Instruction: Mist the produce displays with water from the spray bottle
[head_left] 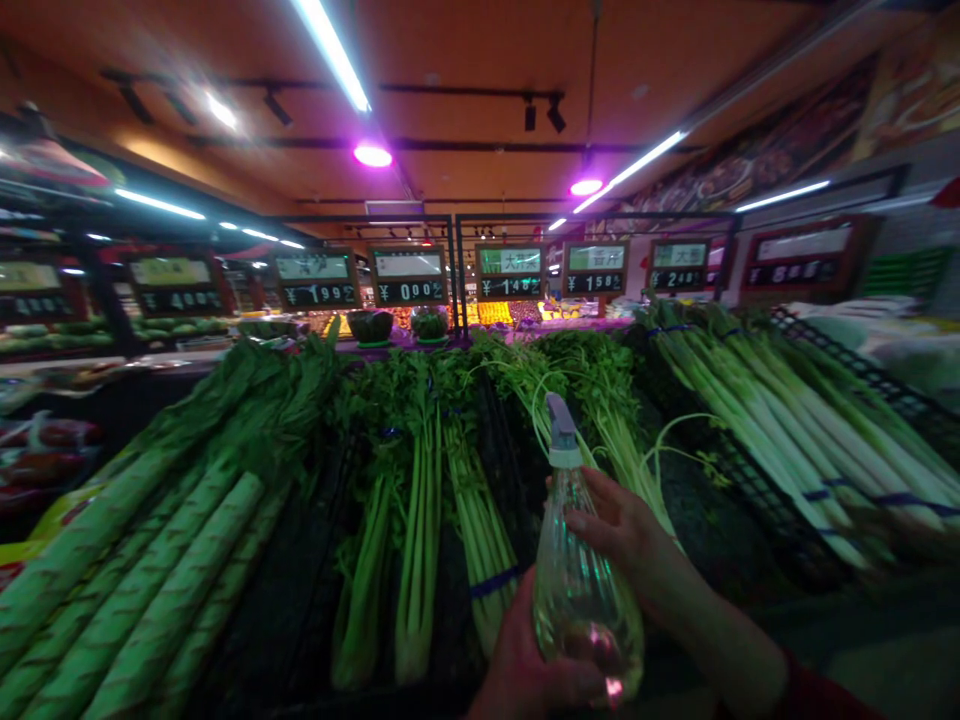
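Observation:
A clear, ribbed spray bottle [581, 590] with a pale grey spray head [561, 425] stands nearly upright between my hands, with liquid in it. My left hand [529, 660] is wrapped round its lower left side, the thumb across the front near the base. Higher up, my right hand [619, 525] grips the bottle's neck from the right, fingers below the spray head. Just beyond the bottle lie bunches of celery [420, 560], one tied with a purple band [495, 582]. Thin-stemmed leafy greens [626, 440] lie behind the spray head.
Thick celtuce stalks [172, 570] with dark leaves fill the left of the sloping display. Banded leeks or large scallions [795, 430] lie at right beside a black crate edge [877, 370]. Price signs [510, 273] hang from a black frame above. Two bowls of greens [370, 326] stand behind.

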